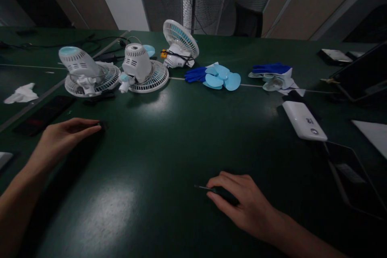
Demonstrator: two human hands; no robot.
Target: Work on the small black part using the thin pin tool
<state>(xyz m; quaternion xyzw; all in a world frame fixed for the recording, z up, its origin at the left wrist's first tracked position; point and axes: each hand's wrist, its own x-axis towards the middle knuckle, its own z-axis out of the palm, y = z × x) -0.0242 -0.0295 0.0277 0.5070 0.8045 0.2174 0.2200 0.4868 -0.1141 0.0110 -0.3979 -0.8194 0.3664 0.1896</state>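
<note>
My right hand (242, 201) is wrapped round a screwdriver (226, 196) with a dark handle, low over the green table (169, 137). Its thin metal shaft points left. On the left side, my left hand (68, 135) is closed in a pinch, thumb and forefinger together near the tabletop. A small dark thing shows at those fingertips, too dim to name. Beyond that hand stand two white desk fans (87, 70) (139, 64), resting face down on their grilles.
A third fan (179, 44) leans at the back. Near it lie a light-blue fan blade (222, 76), a blue glove (196, 74) and more gloves (272, 73). A white power bank (304, 121) and a dark tablet (353, 173) lie right; a dark phone (44, 115) and tissue (21, 93) left.
</note>
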